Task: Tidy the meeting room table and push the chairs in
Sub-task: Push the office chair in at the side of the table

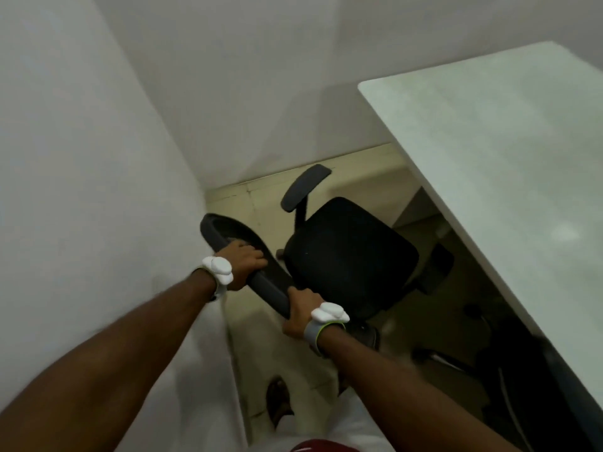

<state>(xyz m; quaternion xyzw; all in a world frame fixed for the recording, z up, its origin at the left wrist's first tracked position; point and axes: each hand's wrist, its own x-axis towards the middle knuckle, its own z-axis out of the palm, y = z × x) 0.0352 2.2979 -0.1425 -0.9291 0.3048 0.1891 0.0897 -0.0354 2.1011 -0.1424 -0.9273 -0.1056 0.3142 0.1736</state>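
A black office chair [349, 252] with armrests stands in the gap between the wall and the white meeting table [509, 164]. Its seat faces the table and its front edge lies close to the table's edge. Both of my hands grip the top rim of the dark backrest [225, 233]. My left hand [244, 262] is closed on the rim's upper part. My right hand [301, 309] is closed on its lower end. The far armrest [305, 187] sticks up beyond the seat. The chair's base and wheels are mostly hidden in shadow under the seat.
A white wall [98, 158] runs close along the left, leaving a narrow strip of pale floor [359, 171]. A second dark chair [522, 370] sits under the table edge at lower right. My foot [279, 399] is on the floor below the hands.
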